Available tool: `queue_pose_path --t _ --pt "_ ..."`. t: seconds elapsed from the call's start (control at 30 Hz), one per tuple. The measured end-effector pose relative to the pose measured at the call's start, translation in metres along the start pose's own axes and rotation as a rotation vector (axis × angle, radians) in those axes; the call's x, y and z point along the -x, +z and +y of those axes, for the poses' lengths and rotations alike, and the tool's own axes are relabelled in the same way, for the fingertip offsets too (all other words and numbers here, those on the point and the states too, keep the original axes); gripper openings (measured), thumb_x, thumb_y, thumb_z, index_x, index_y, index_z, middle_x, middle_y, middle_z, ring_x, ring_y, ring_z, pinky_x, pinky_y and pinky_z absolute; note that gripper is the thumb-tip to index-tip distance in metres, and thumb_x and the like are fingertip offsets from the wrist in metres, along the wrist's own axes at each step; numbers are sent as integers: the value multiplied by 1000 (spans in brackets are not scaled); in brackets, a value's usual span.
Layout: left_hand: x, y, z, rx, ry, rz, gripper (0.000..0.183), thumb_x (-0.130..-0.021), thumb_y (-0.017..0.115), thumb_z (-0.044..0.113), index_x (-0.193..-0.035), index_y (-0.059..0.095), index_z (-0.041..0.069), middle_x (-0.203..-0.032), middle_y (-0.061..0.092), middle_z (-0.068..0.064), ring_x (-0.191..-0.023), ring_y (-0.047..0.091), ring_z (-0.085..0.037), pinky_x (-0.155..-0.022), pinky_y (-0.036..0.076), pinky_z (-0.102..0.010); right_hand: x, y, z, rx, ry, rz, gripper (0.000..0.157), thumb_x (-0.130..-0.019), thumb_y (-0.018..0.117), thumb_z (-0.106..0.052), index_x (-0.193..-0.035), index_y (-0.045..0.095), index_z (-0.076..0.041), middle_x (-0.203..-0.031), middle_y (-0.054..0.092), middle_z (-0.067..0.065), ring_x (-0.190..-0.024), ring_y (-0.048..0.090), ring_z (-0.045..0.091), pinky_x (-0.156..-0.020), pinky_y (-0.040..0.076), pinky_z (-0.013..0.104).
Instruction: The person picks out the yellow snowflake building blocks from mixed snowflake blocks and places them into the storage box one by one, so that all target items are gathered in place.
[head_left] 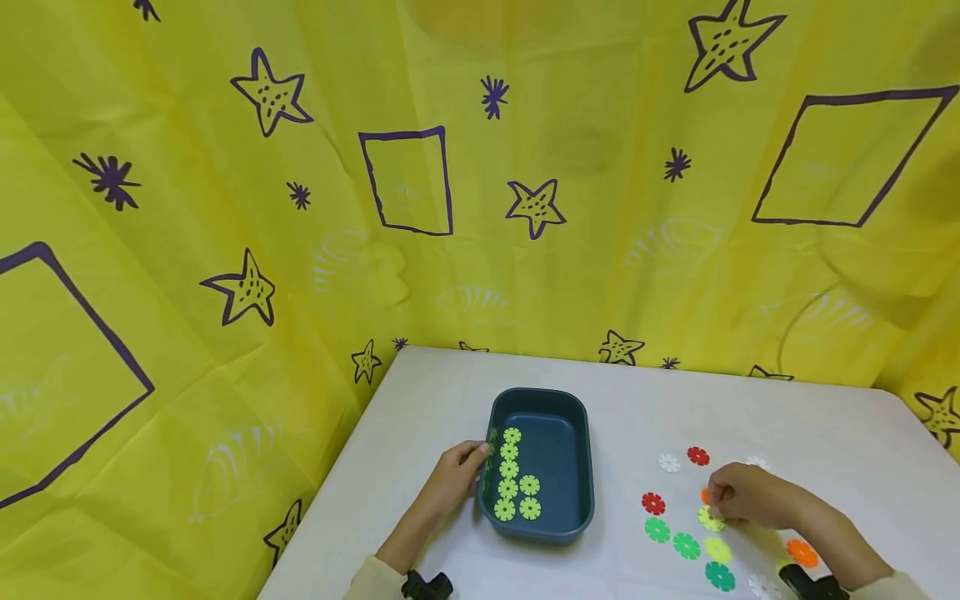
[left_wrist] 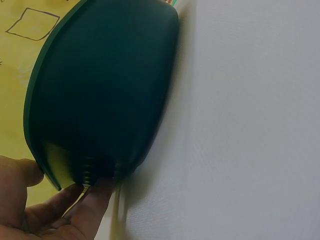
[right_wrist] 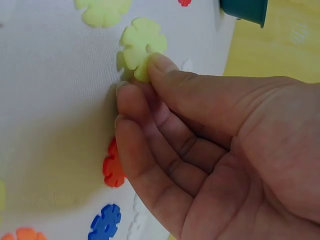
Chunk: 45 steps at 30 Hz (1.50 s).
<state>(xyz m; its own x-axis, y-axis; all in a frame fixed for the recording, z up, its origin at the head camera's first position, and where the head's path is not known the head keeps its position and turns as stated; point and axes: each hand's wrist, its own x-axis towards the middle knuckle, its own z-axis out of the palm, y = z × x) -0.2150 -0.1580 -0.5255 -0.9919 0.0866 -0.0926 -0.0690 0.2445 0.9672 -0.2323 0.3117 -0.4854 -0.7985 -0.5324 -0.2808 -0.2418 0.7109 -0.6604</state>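
A dark teal plastic bin (head_left: 553, 454) stands on the white table, with several yellow-green notched flower discs (head_left: 508, 469) lying along its left side. My left hand (head_left: 453, 473) holds the bin's left wall. In the left wrist view its thumb is at the rim and its fingers (left_wrist: 92, 200) are against the outside. Over the loose discs on the right, my right hand (head_left: 757, 496) pinches the edge of a yellow-green flower disc (right_wrist: 143, 40) between thumb and forefinger. That disc is tilted up, close over the table; the other fingers curl beneath the thumb.
Around the right hand lie red discs (head_left: 653, 503), green discs (head_left: 686, 546), white discs (head_left: 669, 462), another yellow disc (head_left: 717, 550) and an orange disc (head_left: 802, 552). A blue disc (right_wrist: 105, 223) shows in the right wrist view. A yellow patterned curtain (head_left: 465, 275) encloses the table.
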Motion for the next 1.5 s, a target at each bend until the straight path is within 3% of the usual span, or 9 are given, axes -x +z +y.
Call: queue_pose_path --t 0.37,0.77,1.07,1.2,1.33,1.5 --pt "0 -1 0 12 10 -6 54 -110 55 43 -140 62 -2 -139 65 -19 -123 64 -28 -91 61 -39 -19 3 -12 12 10 -31 12 -96 70 -3 -87 64 -8 -77 56 1 -68 50 13 -62 39 23" --pt "-3 -2 -4 13 22 -12 52 -110 56 40 -139 63 -3 -136 66 -19 -124 65 -30 -92 62 -40 -42 -12 -39 11 128 -129 9 -95 70 0 -89 66 -6 -79 59 5 -72 51 19 -65 42 25" --pt "-5 -3 -4 20 40 -18 52 -110 57 39 -139 63 -3 -135 67 -19 -122 66 -30 -91 62 -40 -59 -39 -64 -12 17 -173 10 -94 62 3 -89 67 -4 -74 58 3 -67 48 16 -62 40 26" --pt "-4 -3 -3 15 31 -15 52 -110 56 39 -139 63 -3 -135 67 -19 -122 66 -29 -91 62 -40 -71 -47 -85 -3 17 -172 9 -95 64 2 -91 67 -5 -78 60 4 -71 52 17 -66 45 29" --pt "-4 -2 -3 10 24 -17 52 -110 56 40 -139 63 -3 -135 67 -19 -121 66 -29 -91 62 -41 -85 -50 -109 6 11 -168 8 -95 66 1 -92 68 -6 -82 63 5 -77 56 20 -73 50 33" --pt "-3 -2 -3 1 26 -13 53 -110 56 41 -139 63 -3 -136 66 -19 -122 65 -30 -91 62 -42 -105 -47 -135 39 -57 -198 6 -96 69 -1 -92 69 -5 -83 65 4 -76 58 17 -74 53 31"
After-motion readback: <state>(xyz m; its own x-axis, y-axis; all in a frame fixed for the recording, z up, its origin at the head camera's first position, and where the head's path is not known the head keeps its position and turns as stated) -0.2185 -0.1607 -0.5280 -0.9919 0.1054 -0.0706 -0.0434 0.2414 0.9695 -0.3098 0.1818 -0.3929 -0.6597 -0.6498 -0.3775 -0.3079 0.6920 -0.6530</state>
